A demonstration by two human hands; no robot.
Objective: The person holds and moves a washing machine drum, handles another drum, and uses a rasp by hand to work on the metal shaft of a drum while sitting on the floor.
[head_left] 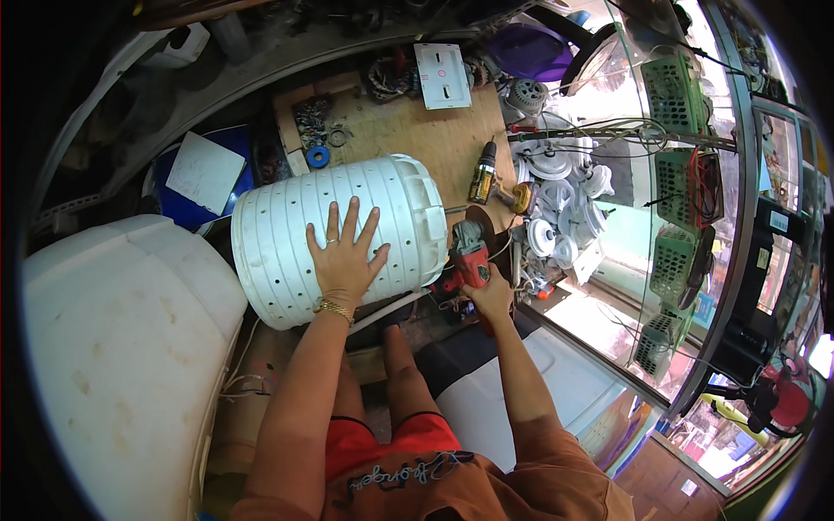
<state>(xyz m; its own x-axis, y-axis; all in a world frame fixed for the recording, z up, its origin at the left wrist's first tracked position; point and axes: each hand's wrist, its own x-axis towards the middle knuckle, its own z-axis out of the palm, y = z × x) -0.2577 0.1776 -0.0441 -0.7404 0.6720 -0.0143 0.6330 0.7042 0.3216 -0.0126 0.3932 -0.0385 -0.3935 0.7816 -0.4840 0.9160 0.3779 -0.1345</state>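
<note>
Orange shirt and red shorts sit nearest the camera, knees under the work. Left hand (344, 257) lies flat, fingers spread, on the white perforated drum (339, 239), prob. to steady it on its side at the tabletop (417, 139) edge. Right hand (488, 293) has its grip closed round a red angle grinder (469, 256), disc at the drum's rim end. Cordless drill (483, 174), white pulleys (556, 217) and cables crowd the right; big white casing (122, 347) blocks the left.

The left hand (345, 253) lies flat, fingers spread, on the perforated white washer drum (334, 239), which rests on its side. The right hand (489, 293) grips a red angle grinder (467, 253) just beside the drum's rim, near a cordless drill (483, 174) on the wooden surface (408, 130).
</note>
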